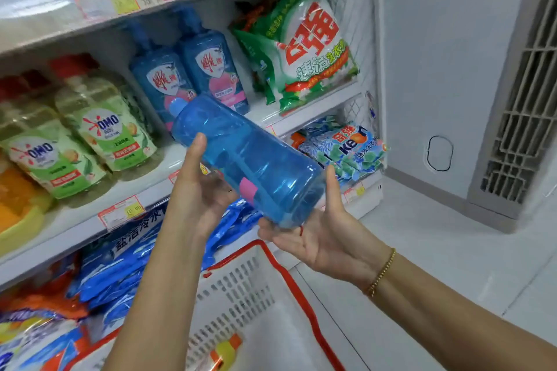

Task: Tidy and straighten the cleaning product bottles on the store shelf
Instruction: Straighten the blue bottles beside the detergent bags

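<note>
Item: blue bottle (pixel 250 159), being carried in both hands in front of the middle shelf (pixel 120 190).

The person is holding the bottle tilted, cap end up and toward the shelf, base toward the body and low. The left hand (pixel 202 187) is wrapping the body from the near side with the thumb lying up along the wall; the right hand (pixel 319 235) is cupping the base from beneath, palm up, thumb against the end; both are closed on it, well apart from each other. To finish well, the bottle is likely needing to be swung upright, label turned outward, and set beside the two standing blue bottles (pixel 193 69), flush with the shelf edge. The green-labelled bottles (pixel 99 129) are leaning at left. A white basket (pixel 271 295) is sitting below the hands.
</note>
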Available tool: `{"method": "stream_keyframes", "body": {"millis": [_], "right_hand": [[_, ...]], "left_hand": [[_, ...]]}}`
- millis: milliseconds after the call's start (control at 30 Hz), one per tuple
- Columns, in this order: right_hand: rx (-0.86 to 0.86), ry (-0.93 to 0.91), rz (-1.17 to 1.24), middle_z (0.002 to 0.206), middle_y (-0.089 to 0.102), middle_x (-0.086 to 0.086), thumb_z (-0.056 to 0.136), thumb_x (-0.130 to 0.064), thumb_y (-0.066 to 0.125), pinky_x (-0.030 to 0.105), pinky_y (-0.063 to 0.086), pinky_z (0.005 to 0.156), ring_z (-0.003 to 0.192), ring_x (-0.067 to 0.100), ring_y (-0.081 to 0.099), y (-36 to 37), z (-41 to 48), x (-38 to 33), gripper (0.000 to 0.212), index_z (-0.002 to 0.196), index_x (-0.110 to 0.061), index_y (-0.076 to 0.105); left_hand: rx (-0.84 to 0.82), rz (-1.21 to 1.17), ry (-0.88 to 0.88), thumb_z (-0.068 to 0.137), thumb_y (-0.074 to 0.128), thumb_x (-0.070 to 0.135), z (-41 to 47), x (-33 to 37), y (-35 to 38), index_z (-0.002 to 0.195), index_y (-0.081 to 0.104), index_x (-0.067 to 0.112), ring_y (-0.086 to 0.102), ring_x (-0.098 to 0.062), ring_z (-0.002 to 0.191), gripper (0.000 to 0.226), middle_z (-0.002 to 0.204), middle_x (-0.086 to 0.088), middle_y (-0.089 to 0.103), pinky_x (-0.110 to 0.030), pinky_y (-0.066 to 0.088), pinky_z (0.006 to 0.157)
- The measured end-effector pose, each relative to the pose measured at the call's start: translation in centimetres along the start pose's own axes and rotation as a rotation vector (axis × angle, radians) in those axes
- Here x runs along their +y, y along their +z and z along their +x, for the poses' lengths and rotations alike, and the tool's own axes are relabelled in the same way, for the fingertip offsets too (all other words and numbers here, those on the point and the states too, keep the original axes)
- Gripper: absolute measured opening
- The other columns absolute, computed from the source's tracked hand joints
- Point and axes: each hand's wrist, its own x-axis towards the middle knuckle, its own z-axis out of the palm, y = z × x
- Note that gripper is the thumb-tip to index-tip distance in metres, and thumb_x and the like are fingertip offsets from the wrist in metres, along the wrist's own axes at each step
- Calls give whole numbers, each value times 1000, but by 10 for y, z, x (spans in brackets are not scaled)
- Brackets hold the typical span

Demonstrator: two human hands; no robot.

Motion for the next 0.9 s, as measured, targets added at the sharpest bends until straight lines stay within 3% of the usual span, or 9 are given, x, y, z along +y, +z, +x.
{"method": "stream_keyframes", "body": {"millis": [167,267,433,567,667,733,800,833,900], "right_hand": [[-2,49,-113,123,61,21,65,-75,49,33,60,74,107,38,63,5,-21,-10,88,137,-25,44],[9,88,-272,117,63,25,65,-75,48,35,57,83,107,39,62,2,-36,-22,80,130,-29,48],[83,155,-440,127,55,26,59,-75,50,39,55,87,105,39,64,-16,-53,-42,89,133,-26,45],[252,64,-647,130,54,12,82,-68,44,45,48,97,114,38,58,-46,-59,-65,49,114,-32,55],[411,9,-837,133,52,5,86,-64,44,45,42,104,121,29,51,-77,-59,-82,54,126,-29,54],[412,8,-925,134,52,3,88,-64,39,44,40,107,122,26,50,-94,-55,-90,56,130,-30,51],[402,-23,-965,128,56,1,91,-62,36,39,44,102,115,22,55,-111,-50,-93,51,129,-31,51],[414,-64,-962,122,59,-2,92,-59,38,33,48,96,108,18,59,-120,-47,-93,45,125,-32,53],[483,-155,-934,103,64,-9,94,-48,46,19,50,79,86,6,63,-139,-44,-95,23,109,-36,59]], "left_hand": [[23,-97,-180,81,56,54,0,-10,0,122,61,18,63,-26,112,55,125,-7,65,-45,55,86],[53,-128,-237,83,55,58,2,-22,6,127,60,20,65,-25,110,58,124,-5,65,-43,53,90],[106,-168,-201,85,56,52,8,-48,21,108,68,20,71,-22,89,41,105,-3,72,-37,57,71],[109,-131,-231,88,52,50,15,-70,33,108,66,19,72,-22,90,39,106,-3,72,-41,59,71],[141,67,-141,79,64,40,25,-87,40,124,56,18,71,-19,90,51,113,-3,68,-40,59,73],[171,399,-12,59,78,31,30,-106,43,140,40,25,68,-14,94,90,119,6,63,-37,55,73],[129,775,90,53,89,19,32,-134,52,149,20,34,58,-10,113,119,131,18,53,-33,51,87],[66,932,106,55,92,15,32,-150,55,151,12,35,50,-6,121,126,139,18,45,-24,47,93],[-59,1080,100,58,91,12,35,-186,59,151,5,38,40,2,124,129,142,16,38,0,38,85]]}}
